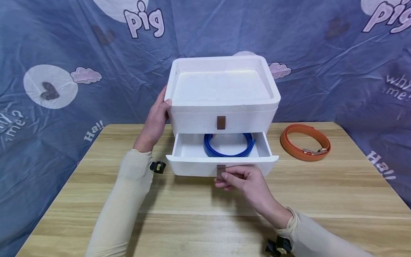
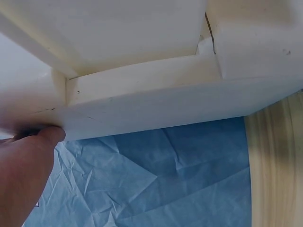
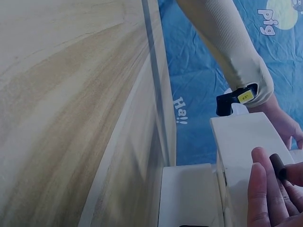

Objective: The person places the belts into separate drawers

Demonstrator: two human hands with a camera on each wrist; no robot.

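Note:
A white two-drawer storage box (image 1: 221, 85) stands on the table, its lower drawer (image 1: 189, 166) pulled out and its upper one closed. Inside the lower drawer lies a coiled blue belt (image 1: 229, 155). My right hand (image 1: 248, 184) pinches the brown pull tab (image 1: 220, 172) on that drawer's front between thumb and fingers; the right wrist view also shows the dark tab (image 3: 277, 165) between them. Against the box's left side rests my left hand (image 1: 155, 119), thumb by the front upper corner, other fingers partly hidden. The left wrist view shows its thumb (image 2: 49, 135) touching the white side.
On the wooden table (image 1: 321, 196), right of the box, lies a coiled orange-brown belt (image 1: 305, 142) with a metal buckle. A blue printed cloth (image 1: 135, 57) hangs behind the table. Another brown tab (image 1: 221, 122) sits on the upper drawer's front. The box's top is a shallow tray.

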